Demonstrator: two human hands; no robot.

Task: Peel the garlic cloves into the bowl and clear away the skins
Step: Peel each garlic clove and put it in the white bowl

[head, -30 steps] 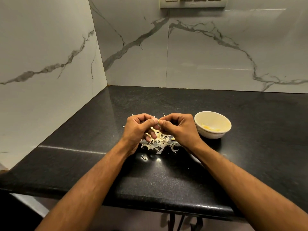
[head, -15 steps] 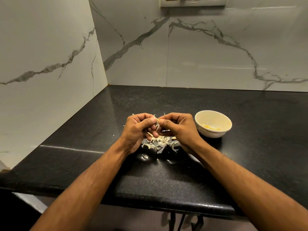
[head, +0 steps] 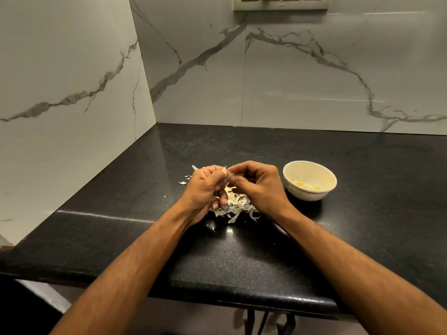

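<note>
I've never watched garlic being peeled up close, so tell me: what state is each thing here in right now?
left hand: fingers curled, pinching the garlic clove.
right hand: fingers curled, pinching the same clove.
garlic clove: held between both hands, mostly hidden.
skins: loose pile on the counter.
bowl: upright, holding a few peeled pieces.

The garlic clove (head: 229, 175) is mostly hidden between the fingertips of the left hand (head: 205, 189) and the right hand (head: 258, 187). Part of the skins (head: 235, 205) is covered by both hands. The switch plate (head: 280, 2) is cut off by the top edge. The yellow bits in the bowl (head: 312, 165) are too small to tell.
</note>
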